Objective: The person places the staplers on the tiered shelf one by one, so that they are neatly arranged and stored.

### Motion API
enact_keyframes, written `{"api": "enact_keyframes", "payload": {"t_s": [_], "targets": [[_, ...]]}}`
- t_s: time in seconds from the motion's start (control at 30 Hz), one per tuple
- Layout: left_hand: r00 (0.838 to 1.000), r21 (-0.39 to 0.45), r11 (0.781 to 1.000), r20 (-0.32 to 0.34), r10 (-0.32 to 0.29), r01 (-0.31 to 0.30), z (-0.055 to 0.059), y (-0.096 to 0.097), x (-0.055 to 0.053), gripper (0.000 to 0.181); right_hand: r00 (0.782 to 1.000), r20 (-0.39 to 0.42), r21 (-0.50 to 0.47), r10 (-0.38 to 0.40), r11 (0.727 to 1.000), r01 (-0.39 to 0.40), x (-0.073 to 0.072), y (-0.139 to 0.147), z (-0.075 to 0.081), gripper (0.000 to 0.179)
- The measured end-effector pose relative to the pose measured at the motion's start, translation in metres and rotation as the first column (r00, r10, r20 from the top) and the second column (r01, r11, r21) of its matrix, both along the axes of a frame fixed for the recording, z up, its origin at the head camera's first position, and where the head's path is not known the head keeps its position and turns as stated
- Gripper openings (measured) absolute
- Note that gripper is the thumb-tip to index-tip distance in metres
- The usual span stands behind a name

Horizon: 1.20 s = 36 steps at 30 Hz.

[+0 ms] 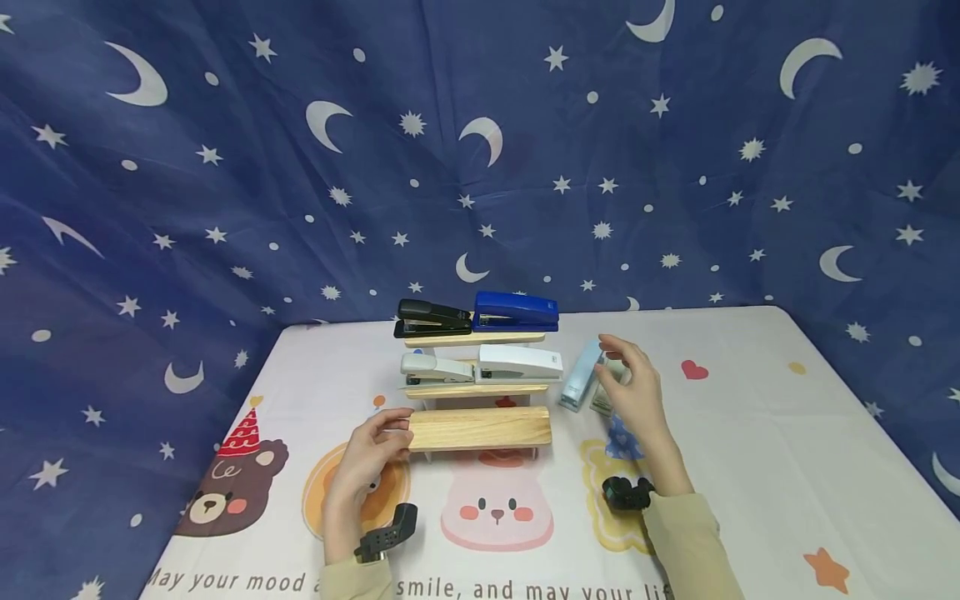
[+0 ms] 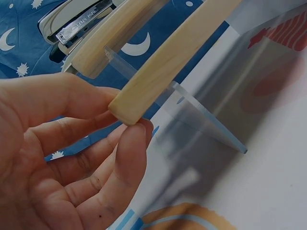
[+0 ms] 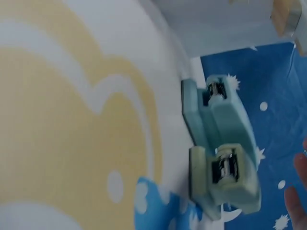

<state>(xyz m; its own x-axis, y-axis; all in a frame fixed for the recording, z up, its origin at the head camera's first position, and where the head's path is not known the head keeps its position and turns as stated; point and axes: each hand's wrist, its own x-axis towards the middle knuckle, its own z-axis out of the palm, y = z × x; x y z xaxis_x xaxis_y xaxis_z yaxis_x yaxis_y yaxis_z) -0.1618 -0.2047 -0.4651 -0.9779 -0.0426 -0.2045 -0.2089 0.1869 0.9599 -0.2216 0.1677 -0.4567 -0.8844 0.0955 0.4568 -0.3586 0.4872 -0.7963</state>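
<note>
My left hand pinches the left end of the lowest wooden board of a tiered stand. Up close in the left wrist view, thumb and fingers hold the board's end, above a clear support panel. To the right of the stand, my right hand hovers with bent, parted fingers over a light blue stapler and a pale green stapler, which it partly hides. The right wrist view has the blue stapler beside the green one, with fingertips apart from both.
On the top tier are a black stapler and a dark blue stapler. The middle tier bears a grey stapler and a white stapler. A starry blue curtain hangs behind the printed white tablecloth.
</note>
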Motion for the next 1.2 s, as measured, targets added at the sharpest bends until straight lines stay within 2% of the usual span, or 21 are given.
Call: {"api": "enact_keyframes", "payload": {"t_s": [0.27, 0.57, 0.87, 1.03, 1.2], "targets": [[1.000, -0.004, 1.000, -0.009, 0.015, -0.015, -0.004, 0.001, -0.002, 0.039, 0.990, 0.072, 0.055, -0.119, 0.992, 0.116, -0.006, 0.012, -0.011, 0.045], [1.000, -0.002, 1.000, -0.007, 0.013, -0.013, -0.003, 0.002, -0.003, 0.039, 0.951, 0.208, 0.109, -0.228, 0.972, 0.209, -0.006, 0.014, -0.016, 0.051], [1.000, 0.009, 1.000, -0.006, 0.011, -0.011, 0.000, 0.002, -0.002, 0.041, 0.909, 0.336, 0.141, -0.245, 0.968, 0.209, -0.007, 0.015, -0.019, 0.068], [1.000, 0.004, 1.000, -0.004, 0.012, -0.012, 0.001, 0.001, 0.000, 0.042, 0.896, 0.373, 0.136, -0.240, 0.970, 0.203, -0.007, 0.009, -0.018, 0.073], [1.000, 0.004, 1.000, -0.005, 0.013, -0.013, 0.000, 0.000, 0.000, 0.041, 0.884, 0.395, 0.179, -0.251, 0.965, 0.194, -0.008, 0.004, -0.020, 0.080]]}}
